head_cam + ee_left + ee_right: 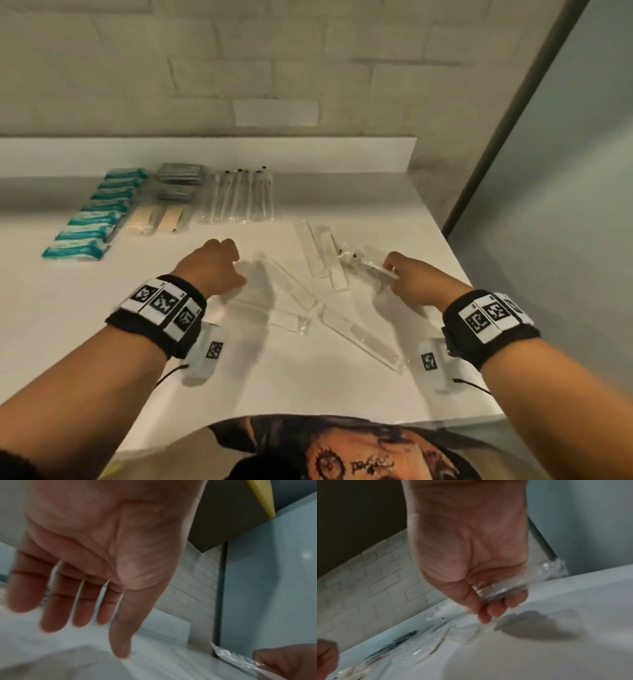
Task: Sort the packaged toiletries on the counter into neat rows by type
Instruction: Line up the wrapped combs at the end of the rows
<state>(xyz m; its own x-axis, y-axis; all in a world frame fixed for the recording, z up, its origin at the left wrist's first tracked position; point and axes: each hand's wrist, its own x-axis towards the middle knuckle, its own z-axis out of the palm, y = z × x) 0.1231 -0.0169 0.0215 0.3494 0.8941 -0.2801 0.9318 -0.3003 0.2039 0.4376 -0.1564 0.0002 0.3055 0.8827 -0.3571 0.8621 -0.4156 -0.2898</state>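
Several clear-wrapped combs [294, 291] lie loose and crossed on the white counter [85, 325]. My left hand [239, 274] hovers over their left end with straight, relaxed fingers [82, 601] and holds nothing. My right hand [394, 274] pinches a crinkled clear packet [364, 265] just above the counter at the right; its fingers [488, 605] curl round the packet [498, 589]. That packet [236, 657] also shows at the lower right of the left wrist view. What is inside it is too blurred to tell.
Sorted rows stand at the back left: teal packets [96, 219], grey packets [178, 181], beige packets [154, 219] and wrapped toothbrushes [239, 198]. A raised white ledge [205, 154] backs the counter. A grey panel [565, 171] borders its right edge.
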